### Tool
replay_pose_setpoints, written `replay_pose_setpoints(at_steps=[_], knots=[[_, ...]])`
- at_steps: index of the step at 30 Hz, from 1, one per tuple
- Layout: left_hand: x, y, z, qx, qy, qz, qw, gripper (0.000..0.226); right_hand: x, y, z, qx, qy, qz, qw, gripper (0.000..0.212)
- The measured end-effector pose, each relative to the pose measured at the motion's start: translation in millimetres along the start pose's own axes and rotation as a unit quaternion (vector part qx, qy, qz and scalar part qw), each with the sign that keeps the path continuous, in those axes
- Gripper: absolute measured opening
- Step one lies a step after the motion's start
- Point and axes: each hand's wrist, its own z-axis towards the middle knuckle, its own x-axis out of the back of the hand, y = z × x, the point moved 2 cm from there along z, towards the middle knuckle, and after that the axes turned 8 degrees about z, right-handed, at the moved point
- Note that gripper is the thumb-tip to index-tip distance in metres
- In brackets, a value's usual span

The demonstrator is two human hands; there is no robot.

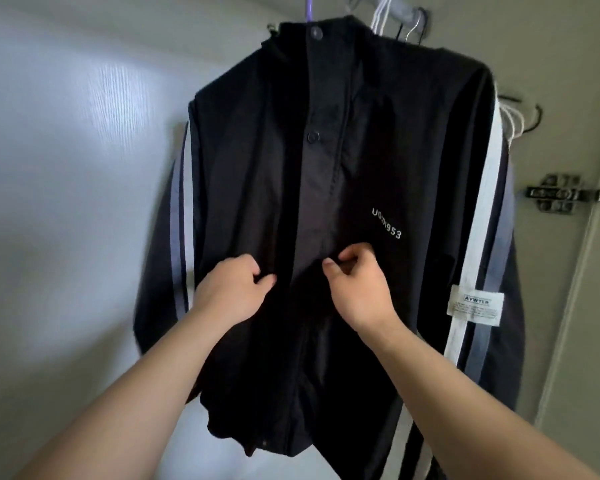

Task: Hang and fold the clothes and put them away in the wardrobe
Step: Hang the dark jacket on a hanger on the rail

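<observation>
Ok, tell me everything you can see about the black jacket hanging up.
The black jacket hangs upright on a purple hanger, front facing the camera. Thin, smooth fabric; snap buttons on a centre placket; white and grey sleeve stripes; white chest lettering; a white label low on one sleeve. The left hand and right hand pinch the front edges at mid-height, apparently closing it.

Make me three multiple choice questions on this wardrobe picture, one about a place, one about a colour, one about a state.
1. Where is the white patch?
A. on the striped sleeve
B. on the collar
C. on the wall

2. What colour is the hanger hook above the jacket?
A. red
B. purple
C. green

3. How is the jacket?
A. folded flat
B. lying on the floor
C. hanging up

Answers: 1 A, it sits across the white sleeve stripe at the picture's right. 2 B, the hook above the collar is purple. 3 C, it hangs while the left hand and right hand pinch its front.
</observation>
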Motion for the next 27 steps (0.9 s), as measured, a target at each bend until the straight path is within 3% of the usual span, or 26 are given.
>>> replay_pose_setpoints(at_steps=[4,7,9,11,14,17,21,27], knots=[[56,25,41,-0.036,0.166,-0.042,0.985,0.033,30,-67,31,0.127,0.011,-0.040,0.991,0.019],[97,43,68,-0.068,0.245,-0.093,0.963,0.030,45,-111,50,0.222,0.032,-0.111,0.968,0.022],[124,53,84,-0.095,0.303,-0.124,0.940,0.024,53,-137,62,0.293,0.068,-0.190,0.935,0.024],[149,60,97,-0.117,0.383,-0.132,0.907,0.018,57,-159,74,0.366,0.129,-0.291,0.875,0.029],[180,64,118,-0.086,0.450,-0.131,0.879,0.021,64,-183,96,0.390,0.204,-0.358,0.823,0.034],[201,59,144,-0.037,0.397,-0.119,0.909,0.031,68,-200,121,0.327,0.216,-0.400,0.828,0.041],[206,48,159,-0.022,0.252,-0.102,0.962,0.051,72,-220,141,0.211,0.111,-0.447,0.862,0.041],[217,40,169,-0.053,0.161,-0.320,0.932,0.038,79,-243,167,0.135,0.046,-0.363,0.921,0.054]])
